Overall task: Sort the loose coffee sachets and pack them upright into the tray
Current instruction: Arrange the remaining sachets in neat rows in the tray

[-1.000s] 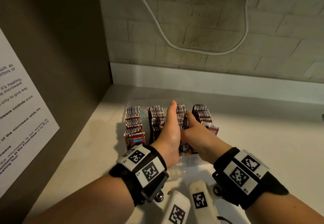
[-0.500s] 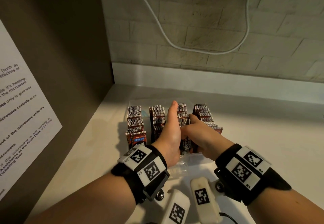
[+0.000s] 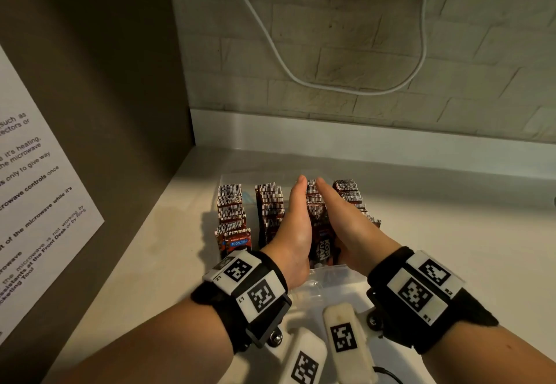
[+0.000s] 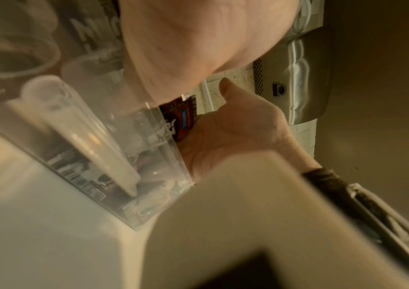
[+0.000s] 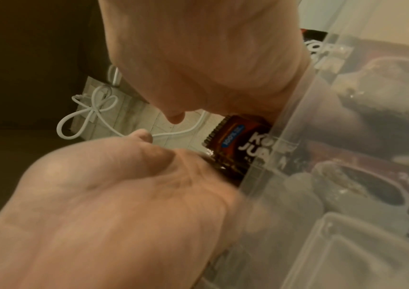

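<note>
A clear plastic tray (image 3: 331,275) on the white counter holds four rows of brown coffee sachets standing upright. My left hand (image 3: 296,221) lies flat with straight fingers against the left side of the third row (image 3: 314,203). On that row's right side my right hand (image 3: 346,218) lies flat, so the row sits between both palms. The front sachet (image 5: 237,136) shows between the hands above the tray wall (image 5: 322,136). In the left wrist view the same sachet (image 4: 181,117) sits between my left palm (image 4: 198,39) and my right hand (image 4: 235,127).
Rows one (image 3: 230,206), two (image 3: 270,206) and four (image 3: 349,191) stand beside the hands. A dark panel with a paper notice (image 3: 36,203) closes the left side. A white cable (image 3: 270,46) hangs on the brick wall under a metal appliance (image 4: 304,78).
My right hand, which was curled at the third row's front, has straightened and now lies flat along the row's right side. The left hand has stayed in place.
</note>
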### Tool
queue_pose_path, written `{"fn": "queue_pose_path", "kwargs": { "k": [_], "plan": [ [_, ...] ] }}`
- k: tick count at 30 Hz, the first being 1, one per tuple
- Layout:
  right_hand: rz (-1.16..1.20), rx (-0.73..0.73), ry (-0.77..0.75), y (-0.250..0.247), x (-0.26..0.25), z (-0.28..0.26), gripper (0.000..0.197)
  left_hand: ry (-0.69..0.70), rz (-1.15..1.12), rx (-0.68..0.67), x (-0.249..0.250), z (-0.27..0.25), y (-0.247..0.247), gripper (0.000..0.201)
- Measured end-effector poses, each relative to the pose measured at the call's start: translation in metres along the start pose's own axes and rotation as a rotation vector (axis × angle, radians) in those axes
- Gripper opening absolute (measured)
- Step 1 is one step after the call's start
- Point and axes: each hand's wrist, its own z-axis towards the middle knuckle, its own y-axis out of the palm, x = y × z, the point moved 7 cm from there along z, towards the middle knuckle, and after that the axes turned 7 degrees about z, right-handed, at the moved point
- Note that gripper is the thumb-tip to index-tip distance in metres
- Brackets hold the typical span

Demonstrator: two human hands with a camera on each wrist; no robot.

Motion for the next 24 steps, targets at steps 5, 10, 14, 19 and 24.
{"fn": "queue_pose_path", "kwargs": {
  "k": [5, 10, 14, 19, 24],
  "plan": [
    [-0.017, 0.029, -0.004, 0.001, -0.002, -0.004, 0.095, 0.007, -0.003, 0.008, -0.003, 0.003, -0.002, 0.055],
    [0.018, -0.039, 0.039, -0.004, 0.004, -0.001, 0.062, -0.032, -0.013, 0.01, -0.002, -0.002, -0.001, 0.05],
    [0.038, -0.052, 0.042, -0.001, 0.004, -0.004, 0.059, -0.051, -0.011, 0.012, 0.0, -0.007, 0.001, 0.058],
    [0.069, -0.036, 0.049, 0.0, 0.006, -0.006, 0.06, -0.046, 0.013, 0.032, 0.0, -0.008, 0.0, 0.065],
    [0.071, -0.062, 0.042, 0.003, 0.005, -0.008, 0.059, -0.036, 0.016, 0.022, 0.001, -0.009, 0.001, 0.072]
  ]
}}
